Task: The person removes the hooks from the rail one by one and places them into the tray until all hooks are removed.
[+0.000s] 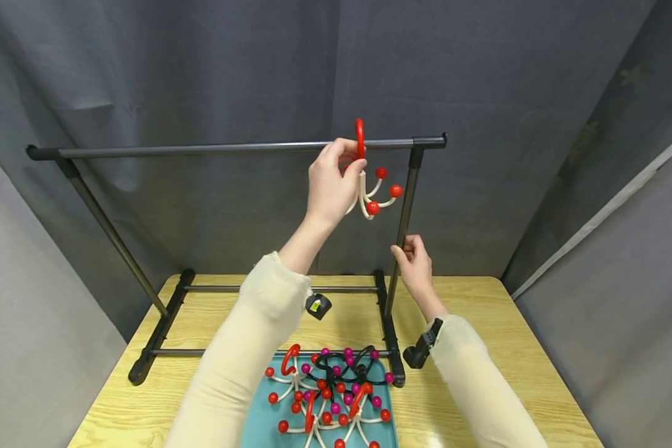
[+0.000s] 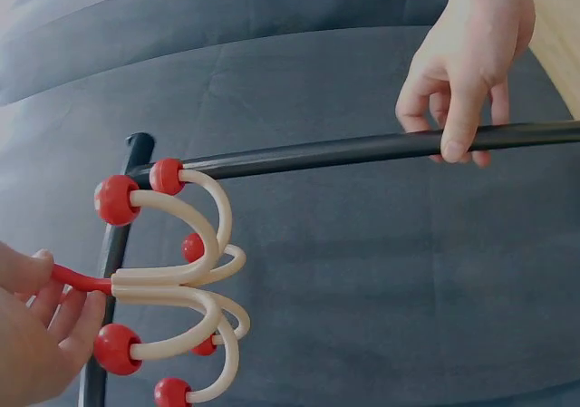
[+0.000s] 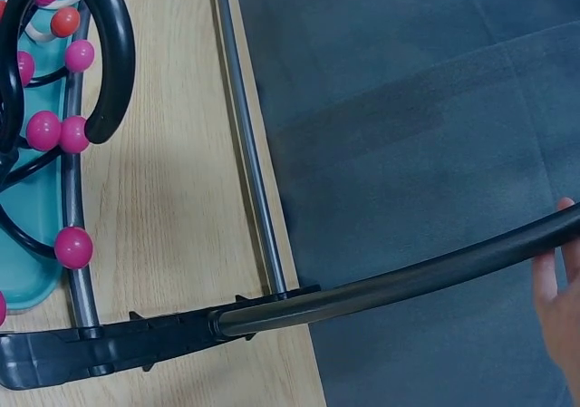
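Observation:
My left hand (image 1: pixel 330 180) pinches the lower part of the red hook of a multi-prong hanger (image 1: pixel 360 130), at the right part of the black rack's top rail (image 1: pixel 201 149). The hook's curve stands at the rail, and its cream prongs (image 2: pixel 172 276) with red ball tips hang below. Whether the rail bears its weight, I cannot tell. My right hand (image 1: pixel 417 267) holds the rack's right upright post (image 1: pixel 407 199) about mid-height; in the left wrist view its thumb and fingers go round the post. Only fingers of it show in the right wrist view.
A teal tray (image 1: pixel 260 423) at the table's front holds several similar hangers, cream with red balls and black with magenta balls. It lies against the rack's front base bar (image 1: pixel 173 352). Grey curtains stand behind and at both sides.

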`<state>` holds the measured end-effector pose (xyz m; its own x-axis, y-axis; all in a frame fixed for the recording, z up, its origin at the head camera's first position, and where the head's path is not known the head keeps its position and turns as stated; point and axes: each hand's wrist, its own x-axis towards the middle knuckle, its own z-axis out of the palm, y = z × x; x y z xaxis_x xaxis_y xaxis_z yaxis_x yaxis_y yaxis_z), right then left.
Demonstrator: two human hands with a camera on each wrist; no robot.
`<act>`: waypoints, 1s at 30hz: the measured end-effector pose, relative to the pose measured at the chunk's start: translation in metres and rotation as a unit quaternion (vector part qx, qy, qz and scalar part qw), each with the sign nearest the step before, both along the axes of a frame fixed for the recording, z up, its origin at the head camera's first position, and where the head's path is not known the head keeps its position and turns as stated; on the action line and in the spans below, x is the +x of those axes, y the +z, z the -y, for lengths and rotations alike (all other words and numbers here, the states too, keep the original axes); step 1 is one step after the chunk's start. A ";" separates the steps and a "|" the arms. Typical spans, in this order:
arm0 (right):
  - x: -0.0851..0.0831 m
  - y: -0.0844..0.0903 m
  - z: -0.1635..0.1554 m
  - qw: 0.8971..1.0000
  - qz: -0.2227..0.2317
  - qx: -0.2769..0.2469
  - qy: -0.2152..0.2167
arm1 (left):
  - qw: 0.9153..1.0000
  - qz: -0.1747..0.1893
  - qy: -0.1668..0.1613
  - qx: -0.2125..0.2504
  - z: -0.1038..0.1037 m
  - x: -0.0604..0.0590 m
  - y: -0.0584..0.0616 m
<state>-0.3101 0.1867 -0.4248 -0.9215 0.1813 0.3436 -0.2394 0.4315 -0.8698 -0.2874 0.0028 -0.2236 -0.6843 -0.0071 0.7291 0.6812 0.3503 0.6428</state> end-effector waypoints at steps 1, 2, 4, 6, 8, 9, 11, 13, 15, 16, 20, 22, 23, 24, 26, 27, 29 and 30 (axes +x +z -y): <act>0.000 0.000 0.000 1.000 0.001 0.000 0.000 | 1.000 -0.004 -0.002 0.006 0.003 0.002 0.000; 0.000 0.000 0.000 1.000 0.001 0.000 0.000 | 1.000 -0.010 -0.005 0.009 0.006 0.004 0.000; 0.000 0.000 0.001 1.000 0.003 -0.003 -0.001 | 1.000 -0.014 -0.012 0.017 0.012 0.009 -0.002; 0.000 0.001 0.001 1.000 0.003 -0.003 0.000 | 1.000 -0.017 -0.018 0.020 0.018 0.014 -0.007; 0.000 0.001 0.001 1.000 0.002 -0.003 -0.002 | 0.999 -0.019 -0.024 0.023 0.025 0.019 -0.014; 0.000 0.000 0.001 1.000 0.002 -0.003 -0.003 | 0.999 -0.018 -0.025 0.023 0.028 0.020 -0.018; 0.000 0.000 0.001 1.000 0.002 -0.004 -0.005 | 0.999 -0.020 -0.026 0.022 0.033 0.023 -0.026; 0.000 0.000 -0.001 1.000 0.004 -0.005 -0.007 | 0.999 -0.024 -0.027 0.019 0.036 0.024 -0.032; 0.000 -0.001 -0.002 1.000 0.005 -0.006 -0.008 | 0.999 -0.026 -0.030 0.017 0.039 0.026 -0.036; 0.000 -0.001 -0.002 1.000 0.005 -0.005 -0.007 | 0.999 -0.028 -0.034 0.019 0.040 0.028 -0.037; 0.002 -0.001 -0.003 1.000 0.005 -0.003 -0.009 | 0.998 -0.035 -0.048 0.029 0.043 0.035 -0.043; 0.003 -0.001 -0.004 1.000 0.006 -0.003 -0.010 | 0.997 -0.043 -0.050 0.030 0.045 0.040 -0.046; 0.003 -0.001 -0.004 1.000 0.007 -0.003 -0.010 | 0.997 -0.046 -0.051 0.030 0.046 0.042 -0.048; 0.004 -0.001 -0.004 1.000 0.007 -0.002 -0.010 | 0.997 -0.051 -0.052 0.030 0.048 0.044 -0.050; 0.004 0.000 -0.005 1.000 0.007 -0.002 -0.007 | 0.997 -0.057 -0.047 0.026 0.050 0.048 -0.054; 0.005 0.000 -0.005 1.000 0.007 -0.003 -0.006 | 0.997 -0.059 -0.046 0.027 0.052 0.050 -0.055; 0.006 0.001 -0.006 1.000 0.006 0.000 -0.005 | 0.997 -0.058 -0.044 0.029 0.056 0.054 -0.059; 0.006 0.001 -0.006 1.000 0.007 0.001 -0.004 | 0.997 -0.056 -0.043 0.030 0.059 0.057 -0.061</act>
<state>-0.3041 0.1923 -0.4242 -0.9248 0.1871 0.3311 -0.2240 0.4357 -0.8718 -0.2309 -0.0557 -0.2843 -0.5979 0.0030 0.8016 0.7764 0.2509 0.5781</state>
